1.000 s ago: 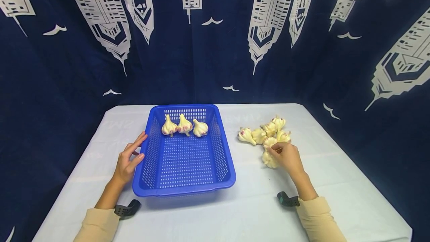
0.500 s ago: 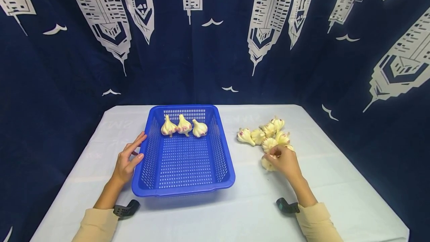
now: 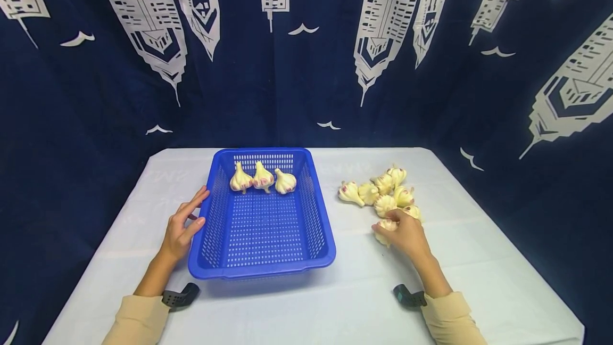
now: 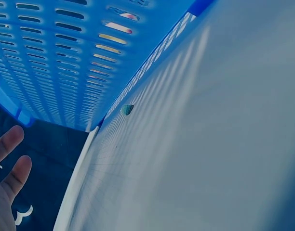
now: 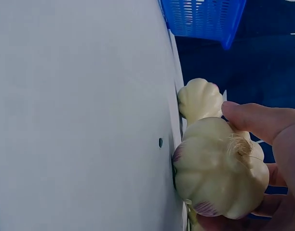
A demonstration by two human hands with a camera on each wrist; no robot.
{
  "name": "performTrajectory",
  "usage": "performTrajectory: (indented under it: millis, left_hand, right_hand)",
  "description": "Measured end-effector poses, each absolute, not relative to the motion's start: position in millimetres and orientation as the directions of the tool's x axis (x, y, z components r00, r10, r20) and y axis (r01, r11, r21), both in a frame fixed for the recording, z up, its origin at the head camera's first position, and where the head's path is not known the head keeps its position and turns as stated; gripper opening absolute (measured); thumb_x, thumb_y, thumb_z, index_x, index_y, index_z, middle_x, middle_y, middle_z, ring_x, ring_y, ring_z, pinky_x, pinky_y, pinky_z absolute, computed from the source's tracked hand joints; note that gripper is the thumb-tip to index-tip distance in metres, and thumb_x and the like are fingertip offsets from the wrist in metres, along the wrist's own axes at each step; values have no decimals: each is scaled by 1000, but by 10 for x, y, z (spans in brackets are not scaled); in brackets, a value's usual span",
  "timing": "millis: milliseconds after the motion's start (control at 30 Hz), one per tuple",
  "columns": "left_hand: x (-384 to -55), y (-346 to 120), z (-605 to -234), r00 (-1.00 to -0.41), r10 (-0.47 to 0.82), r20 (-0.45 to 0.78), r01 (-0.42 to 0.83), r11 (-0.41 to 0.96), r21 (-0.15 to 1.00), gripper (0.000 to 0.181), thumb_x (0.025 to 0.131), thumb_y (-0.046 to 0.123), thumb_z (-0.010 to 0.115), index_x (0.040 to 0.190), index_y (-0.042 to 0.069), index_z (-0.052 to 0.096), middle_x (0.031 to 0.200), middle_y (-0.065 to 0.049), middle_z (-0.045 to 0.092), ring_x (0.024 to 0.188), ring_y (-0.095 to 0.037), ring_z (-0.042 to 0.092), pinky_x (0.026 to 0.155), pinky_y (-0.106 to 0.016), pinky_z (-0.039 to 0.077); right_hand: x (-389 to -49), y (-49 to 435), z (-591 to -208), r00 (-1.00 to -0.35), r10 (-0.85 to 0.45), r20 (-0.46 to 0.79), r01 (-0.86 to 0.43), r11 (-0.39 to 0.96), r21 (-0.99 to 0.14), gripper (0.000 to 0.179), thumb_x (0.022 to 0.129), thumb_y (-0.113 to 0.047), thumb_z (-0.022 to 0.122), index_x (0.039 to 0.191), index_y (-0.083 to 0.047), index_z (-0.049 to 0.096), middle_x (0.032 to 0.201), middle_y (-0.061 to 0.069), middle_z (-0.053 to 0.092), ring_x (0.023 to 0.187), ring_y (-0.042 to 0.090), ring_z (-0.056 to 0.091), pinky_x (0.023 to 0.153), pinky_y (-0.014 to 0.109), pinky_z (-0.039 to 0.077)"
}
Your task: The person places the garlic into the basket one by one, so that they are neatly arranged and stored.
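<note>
Slightly nearer to us than a second ago, the right hand now has its thumb and fingers round the closest garlic bulb.
We see that bulb gripped low over the white cloth, right of the blue basket; whether it touches the cloth, we cannot tell. Just beyond it, we count seven other bulbs in a loose cluster. Further left, we find three bulbs side by side inside the basket, at its far end. The left hand, fingers extended, rests against the basket's left rim, as before. Behind, we see a dark blue curtain printed with white towers.
</note>
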State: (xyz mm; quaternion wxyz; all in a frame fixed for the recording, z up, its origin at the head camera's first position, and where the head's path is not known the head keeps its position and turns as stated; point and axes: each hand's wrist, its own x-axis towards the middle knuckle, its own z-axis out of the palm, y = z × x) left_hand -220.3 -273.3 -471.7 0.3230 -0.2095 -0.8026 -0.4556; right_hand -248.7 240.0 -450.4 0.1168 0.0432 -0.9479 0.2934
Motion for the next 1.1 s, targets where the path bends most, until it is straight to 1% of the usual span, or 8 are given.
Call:
performTrajectory:
  millis: [100, 233, 500, 667, 867, 967, 1100]
  left_hand:
    - [-2198, -2732, -4709, -706, 39, 707, 628, 497, 600, 57, 81, 9, 50, 136, -4, 56, 145, -21, 48, 105, 2, 49, 74, -19, 36]
    - [-2197, -2729, -4707, -706, 39, 707, 628, 496, 599, 57, 81, 9, 50, 136, -4, 56, 145, -20, 48, 105, 2, 49, 74, -19, 36]
    - [-2200, -2733, -4709, -712, 41, 701, 622, 500, 603, 58, 81, 10, 51, 137, -2, 56, 146, -18, 48, 106, 1, 49, 74, -22, 37]
    - [-2199, -2739, -4713, -718, 38, 695, 614, 505, 607, 58, 81, 10, 50, 137, -2, 55, 147, -18, 47, 106, 1, 49, 73, -26, 37]
    - [-2199, -2737, -4713, -711, 38, 702, 622, 501, 602, 57, 81, 10, 50, 137, -4, 55, 146, -20, 47, 106, 2, 49, 74, -20, 36]
    - [-2199, -2735, -4709, -708, 41, 705, 625, 502, 598, 57, 81, 10, 50, 136, -4, 55, 146, -21, 47, 106, 2, 49, 75, -20, 35]
    - [-2205, -2735, -4720, -708, 46, 704, 625, 505, 596, 57, 82, 10, 50, 137, -4, 55, 146, -20, 47, 106, 2, 48, 75, -20, 35]
  right_hand:
    - [-2489, 2398, -4502, -974, -10, 224, -135, 826, -547, 52, 82, -28, 80, 114, 10, 64, 113, 29, 66, 105, 45, 61, 87, 53, 48]
    - [-2481, 2404, -4509, -974, -20, 227, -143, 830, -540, 50, 82, -25, 79, 115, 9, 64, 113, 28, 66, 106, 46, 60, 88, 55, 47]
    - [-2435, 2416, -4462, -960, -27, 279, -185, 808, -559, 42, 83, -20, 77, 112, 8, 66, 111, 27, 67, 107, 46, 60, 90, 57, 44]
    - [-2410, 2399, -4400, -951, 6, 309, -185, 788, -587, 45, 83, -23, 78, 113, 8, 65, 112, 29, 66, 107, 46, 60, 90, 55, 47]
    - [-2435, 2348, -4379, -934, 83, 348, -168, 758, -630, 51, 82, -26, 79, 117, 6, 62, 113, 29, 64, 106, 42, 59, 87, 53, 47]
    - [-2453, 2317, -4377, -916, 103, 388, -191, 739, -647, 52, 80, -27, 80, 118, 5, 63, 113, 28, 65, 104, 41, 60, 85, 52, 48]
    - [-2467, 2268, -4359, -894, 102, 436, -233, 725, -648, 52, 79, -26, 81, 117, 5, 65, 110, 27, 66, 97, 38, 61, 81, 50, 48]
